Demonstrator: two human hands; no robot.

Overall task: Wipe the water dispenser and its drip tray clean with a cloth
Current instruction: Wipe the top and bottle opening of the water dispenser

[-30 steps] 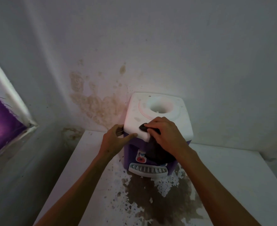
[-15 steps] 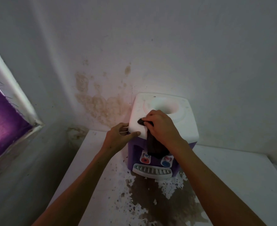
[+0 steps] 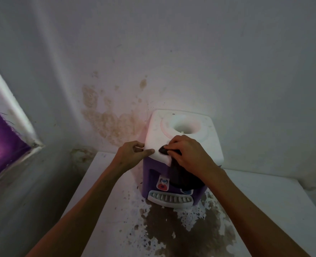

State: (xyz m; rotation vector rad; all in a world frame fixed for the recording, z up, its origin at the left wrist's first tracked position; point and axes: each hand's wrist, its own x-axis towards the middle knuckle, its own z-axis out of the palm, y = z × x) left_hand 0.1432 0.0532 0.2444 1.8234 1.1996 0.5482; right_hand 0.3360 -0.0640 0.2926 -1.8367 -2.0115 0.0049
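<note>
Dark cloth under right hand

stained white table under dispenser

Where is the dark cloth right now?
In the head view, the dark cloth lies under the right hand on the front edge of the water dispenser's white top, hanging down its purple front above the drip tray.

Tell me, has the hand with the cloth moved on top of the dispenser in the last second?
Barely. The right hand with the cloth stays at the dispenser top's front edge, below the round opening.
</note>
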